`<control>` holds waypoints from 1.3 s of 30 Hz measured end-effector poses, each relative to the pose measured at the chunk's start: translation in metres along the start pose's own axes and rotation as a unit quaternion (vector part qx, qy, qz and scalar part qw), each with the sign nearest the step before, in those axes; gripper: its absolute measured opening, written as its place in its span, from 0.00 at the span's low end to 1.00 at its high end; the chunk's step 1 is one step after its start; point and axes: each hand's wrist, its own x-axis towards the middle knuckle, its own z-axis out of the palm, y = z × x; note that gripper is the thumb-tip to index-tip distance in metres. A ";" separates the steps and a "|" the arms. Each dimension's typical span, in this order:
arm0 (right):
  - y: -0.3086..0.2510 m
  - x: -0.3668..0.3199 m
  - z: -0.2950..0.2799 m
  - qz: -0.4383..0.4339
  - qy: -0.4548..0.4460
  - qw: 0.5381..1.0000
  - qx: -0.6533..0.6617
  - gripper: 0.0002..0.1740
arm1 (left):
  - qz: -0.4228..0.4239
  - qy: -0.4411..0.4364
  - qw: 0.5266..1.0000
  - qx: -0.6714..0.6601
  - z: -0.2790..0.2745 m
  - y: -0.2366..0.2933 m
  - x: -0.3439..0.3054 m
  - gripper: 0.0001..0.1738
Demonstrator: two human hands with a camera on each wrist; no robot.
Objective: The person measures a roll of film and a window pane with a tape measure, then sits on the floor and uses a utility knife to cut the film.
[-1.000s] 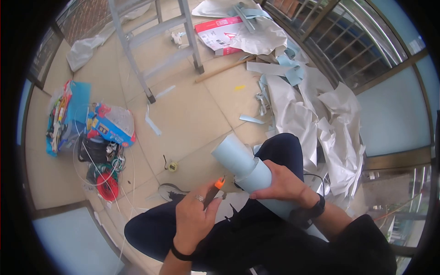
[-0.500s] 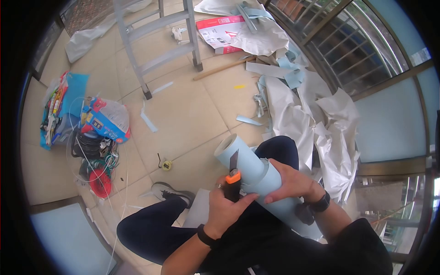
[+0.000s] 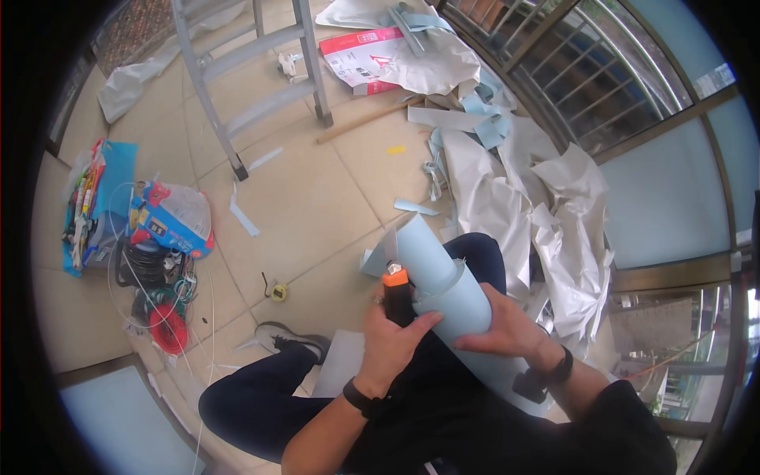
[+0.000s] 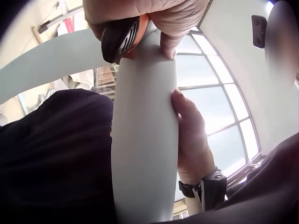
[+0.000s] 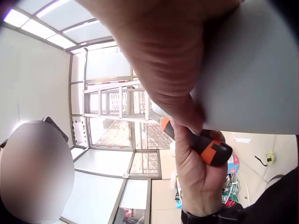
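A pale blue roll of sheet material (image 3: 467, 313) lies slanted across the person's lap. The right hand (image 3: 507, 328) grips its side, thumb along the near face. In the left hand (image 3: 388, 344) is a utility knife (image 3: 400, 299) with a black and orange handle, its blade upright against the roll's upper part. The left thumb touches the roll. A loose flap (image 3: 378, 255) stands away from the roll's far end. In the left wrist view, a strip (image 4: 56, 58) curves away from the roll (image 4: 145, 135) beside the knife (image 4: 124, 39).
A stepladder (image 3: 261, 71) stands ahead. Crumpled backing paper (image 3: 495, 190) and offcuts spread to the right, near a flat red-and-white box (image 3: 364, 59). On the left are bags (image 3: 170, 218) and coiled cords (image 3: 168, 328). A tape measure (image 3: 278, 293) lies by the shoe (image 3: 289, 340).
The left hand has brought the knife from beside the roll up against it, blade upright. A flap now stands off the roll's end. The right hand has kept its grip.
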 end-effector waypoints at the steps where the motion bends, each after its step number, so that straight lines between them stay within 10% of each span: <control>1: 0.008 0.006 -0.003 -0.001 0.001 1.000 -0.001 0.45 | -0.006 -0.009 0.999 -0.030 0.002 0.003 0.002 0.35; 3: 0.038 0.023 -0.009 -0.044 -0.162 0.968 0.185 0.47 | 0.052 -0.014 0.999 -0.004 0.010 0.015 0.003 0.37; 9: 0.055 0.043 -0.006 -0.048 -0.293 0.864 0.406 0.52 | 0.092 -0.040 0.995 0.009 0.009 0.022 0.003 0.43; 14: -0.003 0.016 0.001 -0.005 -0.064 0.993 0.095 0.50 | 0.028 -0.025 0.999 -0.036 0.003 0.015 0.003 0.43; 21: -0.031 0.000 0.033 -0.020 0.207 0.976 -0.060 0.49 | 0.067 -0.015 0.998 -0.007 0.015 0.020 0.000 0.39; 29: 0.020 0.020 -0.012 -0.039 0.038 0.994 0.100 0.51 | 0.064 0.059 0.996 0.018 -0.038 0.057 -0.025 0.22; 34: 0.019 0.027 -0.016 -0.044 -0.004 0.980 0.192 0.51 | 0.225 -0.012 0.887 0.404 -0.062 0.079 -0.030 0.22; 39: -0.013 0.018 -0.008 -0.003 0.002 0.998 0.063 0.51 | 0.219 -0.060 0.835 0.501 -0.051 0.097 -0.036 0.25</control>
